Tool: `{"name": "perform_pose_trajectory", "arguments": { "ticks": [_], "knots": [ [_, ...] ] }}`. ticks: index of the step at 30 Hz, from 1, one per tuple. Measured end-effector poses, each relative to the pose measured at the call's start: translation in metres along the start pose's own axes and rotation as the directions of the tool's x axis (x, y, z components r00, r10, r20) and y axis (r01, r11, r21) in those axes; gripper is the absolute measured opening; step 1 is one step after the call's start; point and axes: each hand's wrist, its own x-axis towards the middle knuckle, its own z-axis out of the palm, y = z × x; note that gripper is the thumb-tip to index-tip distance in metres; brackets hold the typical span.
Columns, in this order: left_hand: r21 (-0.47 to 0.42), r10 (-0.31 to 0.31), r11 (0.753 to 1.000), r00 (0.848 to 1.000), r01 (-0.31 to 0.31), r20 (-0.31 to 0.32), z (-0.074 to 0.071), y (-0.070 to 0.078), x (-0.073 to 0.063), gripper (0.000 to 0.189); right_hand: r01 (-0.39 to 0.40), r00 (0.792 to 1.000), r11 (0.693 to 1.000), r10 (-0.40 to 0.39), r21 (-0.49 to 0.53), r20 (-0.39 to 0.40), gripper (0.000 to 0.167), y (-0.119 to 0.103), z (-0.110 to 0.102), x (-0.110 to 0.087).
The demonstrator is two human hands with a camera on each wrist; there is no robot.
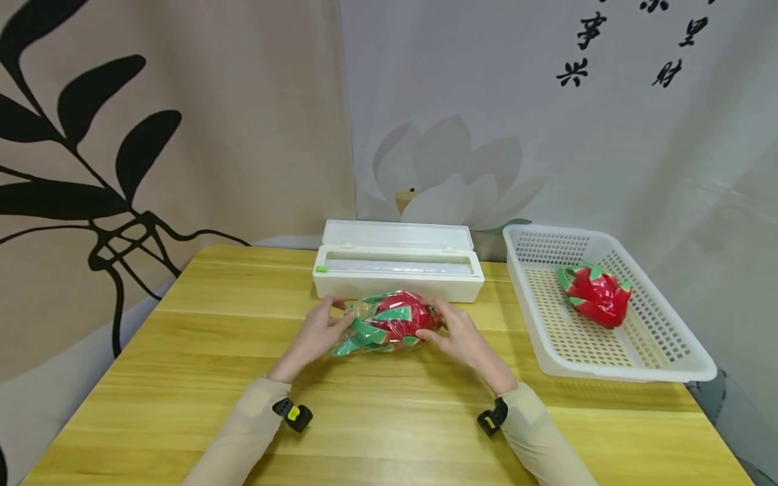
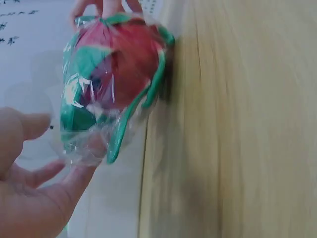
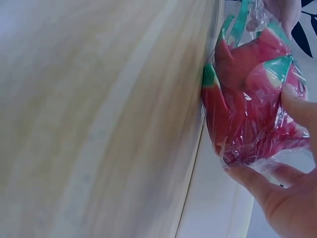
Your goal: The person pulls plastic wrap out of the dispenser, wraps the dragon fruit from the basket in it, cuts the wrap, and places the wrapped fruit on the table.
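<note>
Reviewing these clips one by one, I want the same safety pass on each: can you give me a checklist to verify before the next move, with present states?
1. Right hand holds the wrapped fruit: ok, it grips one end.
2. Left hand has a firm hold: cannot tell; it touches the clear wrap at the other end.
3. Wrap sealed all round: cannot tell; part of the fruit is hidden.
4. Box lid closed: not ok, it stands open, with the roll visible inside.
5. Basket has room: ok, one other fruit lies there with bare floor beside it.
</note>
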Motion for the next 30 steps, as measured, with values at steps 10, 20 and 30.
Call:
{"name": "perform_pose_trajectory", "arguments": {
  "ticks": [10, 20, 30],
  "knots": [
    [0.476, 0.290, 0.859, 0.945, -0.189, -0.148, -0.003, 0.012, -0.027, 0.019, 0.016, 1.000, 1.000, -0.016, -0.001, 0.001, 0.054, 0.002, 0.001, 0.001],
    [0.457, 0.196, 0.881, 0.974, -0.124, -0.113, 0.021, 0.014, -0.029, 0.022, 0.005, 1.000, 1.000, -0.006, 0.011, 0.009, 0.054, 0.002, 0.001, 0.000],
    [0.520, 0.234, 0.839, 0.969, -0.161, -0.078, 0.026, 0.009, -0.031, 0.044, -0.019, 0.998, 0.999, 0.016, 0.037, 0.061, 0.056, 0.005, -0.002, -0.001]
  ]
}}
